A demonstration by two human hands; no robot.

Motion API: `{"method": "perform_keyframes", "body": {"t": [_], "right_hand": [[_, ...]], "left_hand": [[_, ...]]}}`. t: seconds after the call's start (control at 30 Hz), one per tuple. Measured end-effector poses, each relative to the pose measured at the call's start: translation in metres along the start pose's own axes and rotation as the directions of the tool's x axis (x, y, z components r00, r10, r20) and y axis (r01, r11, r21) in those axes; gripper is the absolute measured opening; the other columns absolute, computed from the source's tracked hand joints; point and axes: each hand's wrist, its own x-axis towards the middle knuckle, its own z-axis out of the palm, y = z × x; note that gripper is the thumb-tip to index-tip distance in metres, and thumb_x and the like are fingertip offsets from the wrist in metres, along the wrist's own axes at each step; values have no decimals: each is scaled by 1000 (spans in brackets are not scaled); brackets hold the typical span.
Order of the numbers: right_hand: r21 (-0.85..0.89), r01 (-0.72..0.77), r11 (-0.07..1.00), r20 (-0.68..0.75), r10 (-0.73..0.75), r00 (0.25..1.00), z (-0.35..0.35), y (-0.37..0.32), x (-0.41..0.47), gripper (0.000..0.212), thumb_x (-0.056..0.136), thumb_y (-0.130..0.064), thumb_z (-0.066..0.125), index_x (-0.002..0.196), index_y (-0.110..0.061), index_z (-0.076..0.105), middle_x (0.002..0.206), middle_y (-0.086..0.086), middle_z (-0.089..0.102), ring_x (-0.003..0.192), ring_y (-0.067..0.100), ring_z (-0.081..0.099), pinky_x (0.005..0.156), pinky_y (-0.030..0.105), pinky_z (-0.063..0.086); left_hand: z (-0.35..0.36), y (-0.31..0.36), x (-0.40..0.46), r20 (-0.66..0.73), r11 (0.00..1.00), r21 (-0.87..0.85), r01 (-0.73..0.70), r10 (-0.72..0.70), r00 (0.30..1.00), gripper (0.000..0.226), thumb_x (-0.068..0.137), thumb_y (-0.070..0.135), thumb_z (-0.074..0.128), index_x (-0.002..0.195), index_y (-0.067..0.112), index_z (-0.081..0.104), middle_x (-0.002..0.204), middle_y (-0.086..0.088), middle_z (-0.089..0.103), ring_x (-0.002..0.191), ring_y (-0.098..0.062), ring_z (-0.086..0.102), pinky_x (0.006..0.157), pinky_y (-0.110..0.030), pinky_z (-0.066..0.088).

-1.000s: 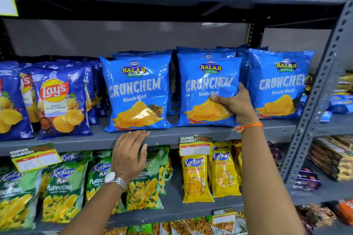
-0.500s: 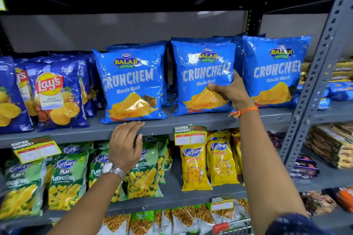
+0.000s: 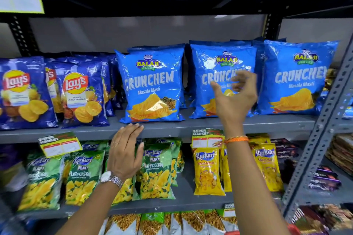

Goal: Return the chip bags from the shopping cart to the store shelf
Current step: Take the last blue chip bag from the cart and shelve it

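Three blue Crunchem chip bags stand upright in a row on the grey middle shelf (image 3: 210, 124): a left bag (image 3: 150, 86), a middle bag (image 3: 215, 66) and a right bag (image 3: 294, 80). My right hand (image 3: 234, 99) hovers in front of the middle bag, fingers spread and blurred, holding nothing. My left hand (image 3: 125, 153), with a wristwatch, rests flat with its fingertips on the shelf's front edge, just below the left bag. The shopping cart shows only as a red sliver (image 3: 232, 232) at the bottom edge.
Dark blue Lay's bags (image 3: 80, 93) fill the shelf's left part. Below hang green Kurkure Puffcorn packs (image 3: 156, 170) and yellow Kurkure packs (image 3: 207, 170). A perforated grey upright (image 3: 324, 120) bounds the right side. Price tags (image 3: 59, 144) clip to the shelf edge.
My right hand has let go of the middle Crunchem bag and drawn back from it with fingers spread. My left hand stays on the shelf edge.
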Motion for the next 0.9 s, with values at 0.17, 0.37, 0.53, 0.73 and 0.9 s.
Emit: {"method": "perform_keyframes", "body": {"t": [0.17, 0.37, 0.53, 0.73, 0.9], "right_hand": [[-68, -224, 972, 614, 218, 758, 72, -22, -33, 102, 63, -39, 95, 142, -13, 36, 133, 11, 56, 120, 24, 57, 97, 39, 53], [-98, -392, 915, 720, 337, 607, 105, -10, -43, 117, 59, -37, 97, 149, -10, 28, 153, 14, 46, 140, 32, 46, 112, 55, 45], [37, -439, 898, 670, 303, 678, 104, -6, -49, 113, 46, -37, 97, 140, -9, 42, 140, 13, 59, 130, 30, 58, 105, 55, 51], [57, -406, 912, 626, 284, 726, 101, -1, -49, 89, 60, -13, 97, 134, -10, 46, 133, 11, 63, 124, 28, 63, 98, 54, 57], [69, -422, 904, 619, 293, 728, 100, 5, -49, 88, 63, -11, 95, 135, -11, 45, 132, 8, 64, 121, 24, 65, 97, 52, 58]], "left_hand": [[-14, -23, -2, 18, 993, 88, 76, -78, 997, 48, 97, 29, 47, 136, 3, 59, 133, -15, 62, 127, -35, 57, 118, -50, 36], [-21, -30, -4, 26, 996, 74, 44, -46, 999, 47, 96, 26, 48, 137, 6, 60, 134, -12, 64, 128, -28, 54, 118, -46, 37], [-20, -32, -4, 5, 999, 38, 35, -35, 999, 45, 98, 25, 47, 137, 8, 60, 134, -10, 64, 130, -24, 52, 122, -39, 30], [-16, -35, -3, -28, 999, 18, 38, -37, 999, 43, 99, 25, 47, 137, 10, 60, 133, -9, 65, 129, -24, 53, 125, -32, 24], [-17, -36, -3, -26, 1000, 8, 30, -30, 999, 43, 98, 23, 47, 137, 10, 59, 134, -8, 64, 129, -22, 53, 126, -30, 22]]}}
